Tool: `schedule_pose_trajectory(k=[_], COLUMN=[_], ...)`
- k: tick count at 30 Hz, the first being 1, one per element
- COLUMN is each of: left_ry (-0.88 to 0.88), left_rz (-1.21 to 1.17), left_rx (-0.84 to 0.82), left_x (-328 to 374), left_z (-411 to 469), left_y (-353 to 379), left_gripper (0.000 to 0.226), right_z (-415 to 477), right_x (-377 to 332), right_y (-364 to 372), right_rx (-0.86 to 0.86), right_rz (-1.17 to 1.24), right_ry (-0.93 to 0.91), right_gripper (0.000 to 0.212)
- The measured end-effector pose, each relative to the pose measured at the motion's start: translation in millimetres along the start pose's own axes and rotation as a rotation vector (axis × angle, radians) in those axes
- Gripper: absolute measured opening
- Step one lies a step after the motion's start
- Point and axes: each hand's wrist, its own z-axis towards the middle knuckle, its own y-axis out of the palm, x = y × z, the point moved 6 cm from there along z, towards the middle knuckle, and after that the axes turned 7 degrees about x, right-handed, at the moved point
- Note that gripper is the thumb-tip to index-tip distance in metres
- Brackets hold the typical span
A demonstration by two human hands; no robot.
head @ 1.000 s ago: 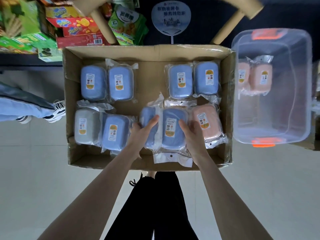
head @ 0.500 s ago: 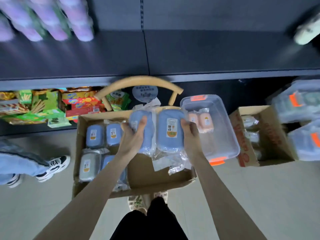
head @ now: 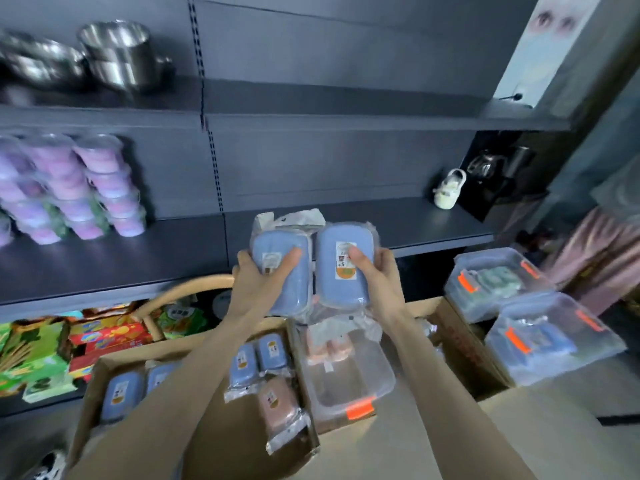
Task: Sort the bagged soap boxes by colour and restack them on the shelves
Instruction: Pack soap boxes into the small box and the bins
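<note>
My left hand (head: 258,284) grips a blue bagged soap box (head: 289,278), thumb across its label. My right hand (head: 375,282) grips a second blue bagged soap box (head: 334,252), thumb on its sticker. Both boxes are held side by side, upright, just in front of the dark middle shelf (head: 398,221). Below, the cardboard carton (head: 104,368) holds several blue soap boxes (head: 258,360) and a pink soap box (head: 277,403). A clear tub (head: 349,386) beside it holds pink soap boxes (head: 327,344).
Stacked purple and pink tubs (head: 69,188) fill the middle shelf's left end; a small white teapot (head: 448,190) stands at its right. Steel pots (head: 114,55) sit on the upper shelf. Clear lidded bins (head: 540,327) stand right. Snack boxes (head: 69,344) fill the low left shelf.
Both hands lifted the two blue soap boxes out of the carton and raised them up to the middle shelf. My view tilted upward from the carton to the shelves.
</note>
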Motion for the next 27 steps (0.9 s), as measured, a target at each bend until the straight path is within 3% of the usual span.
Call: schedule_pose_trajectory(k=[7,14,17,24,27], left_ry=[0.095,0.208,0.248,0.294,0.274], left_rz=[-0.194,-0.159,-0.116,-0.135,-0.153], left_rx=[-0.078,-0.173,-0.142,-0.091,-0.115], left_x=[69.4,156.9,181.5,200.1,205.1], left_z=[-76.0,-98.0,-92.3,-54.4,-37.4], left_y=[109.8,186.4,218.6,314.6,368.3], left_gripper=[0.048,0.042,0.045,0.047,0.046], right_z=[6.3,44.0,77.3,167.2,208.1], right_x=[-65.3,-133.9,-152.2,-159.8,-163.9], right_y=[-135.4,-209.1,-234.2,-292.4,-323.9], right_rx=[0.045,0.104,0.133,0.146,0.158], right_rz=[-0.109,-0.226,-0.246,-0.178,-0.207], right_ry=[-0.163,-0.317,-0.368,-0.365,-0.343], right_gripper=[0.030,0.013,0.013,0.039,0.037])
